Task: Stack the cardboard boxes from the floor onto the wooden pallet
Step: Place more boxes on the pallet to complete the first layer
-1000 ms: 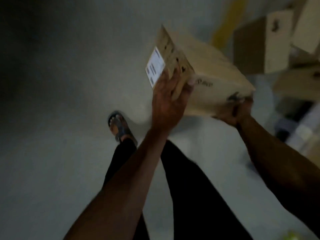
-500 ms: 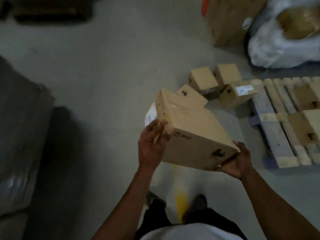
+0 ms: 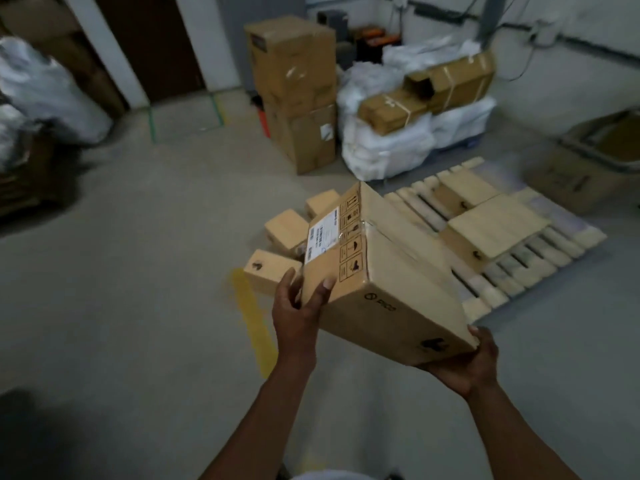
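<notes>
Both forearms are bare, without sleeves, watch or rings; a white garment edge [image 3: 329,476] shows at the bottom

Pretty cluttered room tbh. A tall stack of big brown cartons [image 3: 294,95] stood at the back, with white plastic-wrapped bundles [image 3: 388,147] right beside it and a couple of strapped long boxes [image 3: 429,95] lying on top of those. There was a dark door [image 3: 152,43] further left, a yellow floor stripe [image 3: 251,313] on the grey concrete, and an open-topped carton [image 3: 588,168] off at the right edge.
</notes>
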Available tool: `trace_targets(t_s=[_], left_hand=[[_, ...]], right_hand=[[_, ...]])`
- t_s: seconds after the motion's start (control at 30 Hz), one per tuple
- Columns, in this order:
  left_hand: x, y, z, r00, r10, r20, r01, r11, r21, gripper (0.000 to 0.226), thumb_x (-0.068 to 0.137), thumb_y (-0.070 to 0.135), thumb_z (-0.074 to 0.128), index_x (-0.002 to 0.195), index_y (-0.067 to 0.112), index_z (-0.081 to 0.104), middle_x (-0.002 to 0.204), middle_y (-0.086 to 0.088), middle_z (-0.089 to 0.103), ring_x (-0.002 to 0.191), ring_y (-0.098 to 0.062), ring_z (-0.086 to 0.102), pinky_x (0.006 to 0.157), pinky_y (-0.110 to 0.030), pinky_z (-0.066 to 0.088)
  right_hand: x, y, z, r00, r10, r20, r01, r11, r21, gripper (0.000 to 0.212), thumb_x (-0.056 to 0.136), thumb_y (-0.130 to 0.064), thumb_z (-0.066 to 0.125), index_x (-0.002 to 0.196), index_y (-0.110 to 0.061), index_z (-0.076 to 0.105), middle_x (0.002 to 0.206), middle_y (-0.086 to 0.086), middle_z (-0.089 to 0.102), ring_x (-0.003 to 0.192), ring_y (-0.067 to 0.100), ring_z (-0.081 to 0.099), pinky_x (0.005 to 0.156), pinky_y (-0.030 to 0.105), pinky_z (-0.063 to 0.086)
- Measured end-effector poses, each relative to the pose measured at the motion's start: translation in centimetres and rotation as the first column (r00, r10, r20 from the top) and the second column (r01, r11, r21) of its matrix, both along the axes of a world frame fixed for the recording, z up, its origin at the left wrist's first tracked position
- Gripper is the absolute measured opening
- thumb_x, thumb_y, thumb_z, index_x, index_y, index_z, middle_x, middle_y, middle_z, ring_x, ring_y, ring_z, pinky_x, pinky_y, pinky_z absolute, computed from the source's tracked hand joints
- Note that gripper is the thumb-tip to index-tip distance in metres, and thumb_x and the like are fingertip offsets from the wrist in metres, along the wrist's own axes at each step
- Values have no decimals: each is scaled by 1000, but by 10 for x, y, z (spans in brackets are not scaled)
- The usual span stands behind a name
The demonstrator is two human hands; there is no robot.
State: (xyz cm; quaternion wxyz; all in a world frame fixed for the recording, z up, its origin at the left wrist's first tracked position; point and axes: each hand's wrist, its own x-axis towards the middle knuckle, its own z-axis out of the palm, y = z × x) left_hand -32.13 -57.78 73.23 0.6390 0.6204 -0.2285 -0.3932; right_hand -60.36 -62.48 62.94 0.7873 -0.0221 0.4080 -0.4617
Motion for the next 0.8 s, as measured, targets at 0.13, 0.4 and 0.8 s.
trace_targets(t_s=[0.13, 0.4, 0.8], left_hand=[[-50, -39, -6, 989, -106, -104, 107, 994, 3, 101, 56, 59, 96, 145, 31, 57, 138, 0, 68, 124, -18, 67, 100, -43, 57], [-80, -164, -25, 941, -189, -280, 208, 977, 39, 54, 91, 21, 76, 143, 22, 61, 138, -4, 65, 132, -33, 59, 91, -46, 56], [-120, -369, -91, 845, -152, -512, 363, 867, 341, 113, 56, 103, 54, 152, 44, 42, 149, -8, 52, 123, -43, 56, 95, -68, 53]], right_hand=[[-58, -33, 5, 1000, -28, 4, 29, 999, -40, 60, 87, -53, 38, 130, -19, 63, 131, 21, 57, 119, 49, 51, 108, 79, 21], [-130, -125, 14, 999, 37, -26, -41, 991, -127, 61, 90, -47, 43, 140, -16, 60, 145, 26, 53, 137, 54, 41, 111, 78, 17], [-120, -313, 86, 572, -13, -820, -391, 874, -287, 67, 86, -89, 30, 138, -49, 47, 150, -1, 50, 132, 19, 52, 113, 50, 42]])
